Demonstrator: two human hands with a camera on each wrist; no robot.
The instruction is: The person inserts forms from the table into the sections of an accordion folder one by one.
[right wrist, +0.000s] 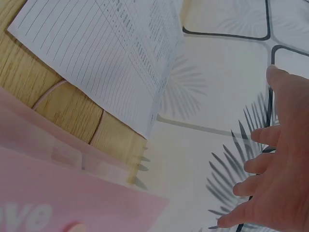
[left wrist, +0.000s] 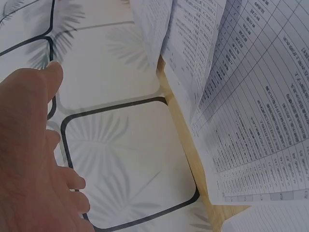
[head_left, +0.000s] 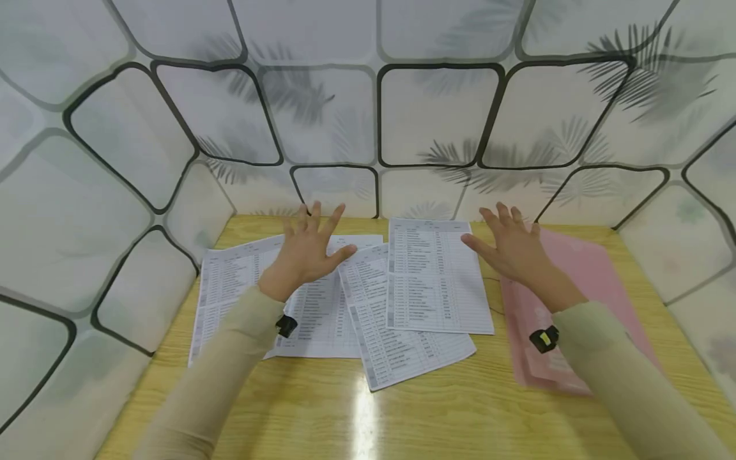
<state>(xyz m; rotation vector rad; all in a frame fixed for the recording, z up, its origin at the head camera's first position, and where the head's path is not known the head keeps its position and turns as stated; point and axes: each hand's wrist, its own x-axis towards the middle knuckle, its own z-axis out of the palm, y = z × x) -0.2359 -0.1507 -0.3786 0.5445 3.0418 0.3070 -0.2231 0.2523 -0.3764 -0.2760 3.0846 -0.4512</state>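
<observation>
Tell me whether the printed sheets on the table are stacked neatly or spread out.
Spread out. The printed sheets lie fanned across the table, overlapping at different angles, beside the pink folder.

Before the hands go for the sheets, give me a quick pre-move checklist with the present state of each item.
1. Left hand free: ok, fingers spread, holding nothing, above the left sheets.
2. Right hand free: ok, fingers spread, holding nothing, above the pink folder.
3. Sheets within reach: ok, all lie on the table between and under the hands.
4. Sheets squared into one stack: not ok, they are fanned out and overlap; the top sheet lies over the angled one.
5. Folder apart from the sheets: ok, bare table shows between it and the top sheet.
6. Number of sheets: cannot tell, the overlaps hide edges.
</observation>
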